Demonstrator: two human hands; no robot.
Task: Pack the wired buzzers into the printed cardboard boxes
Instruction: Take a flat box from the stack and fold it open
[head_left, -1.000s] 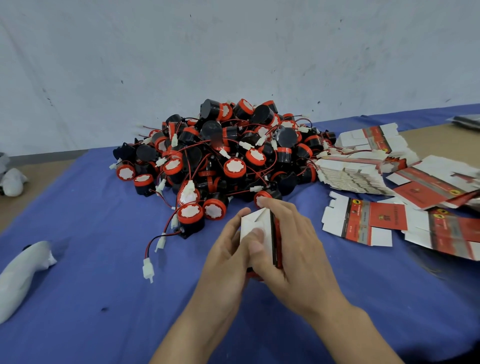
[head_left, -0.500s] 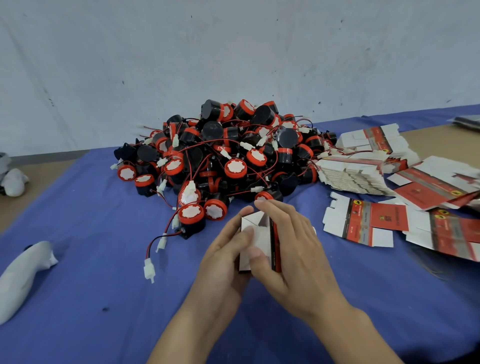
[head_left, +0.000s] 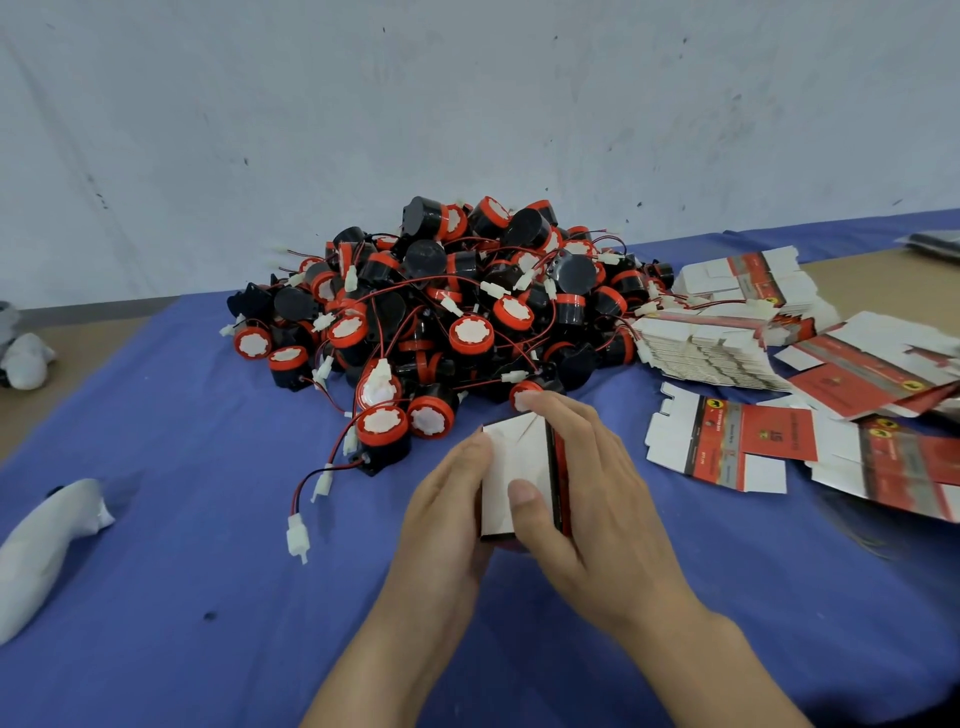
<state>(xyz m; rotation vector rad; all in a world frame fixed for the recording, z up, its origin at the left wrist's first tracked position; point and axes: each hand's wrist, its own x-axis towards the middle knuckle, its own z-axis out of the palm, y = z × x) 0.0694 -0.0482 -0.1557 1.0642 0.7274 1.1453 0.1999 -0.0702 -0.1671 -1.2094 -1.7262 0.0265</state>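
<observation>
One printed cardboard box (head_left: 519, 470) is clamped between the left hand (head_left: 447, 501), cupping its side, and the right hand (head_left: 589, 483), whose thumb (head_left: 522, 493) presses the white flap (head_left: 506, 447), just in front of the buzzer pile (head_left: 457, 312). Press evenly, corners square, so it tucks without creasing.

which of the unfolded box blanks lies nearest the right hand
The single flat blank lying printed side up on the blue cloth, just right of the right hand. The other blanks are stacked or fanned farther back and right.

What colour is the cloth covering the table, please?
The cloth is blue, seen best in the head view.
</observation>
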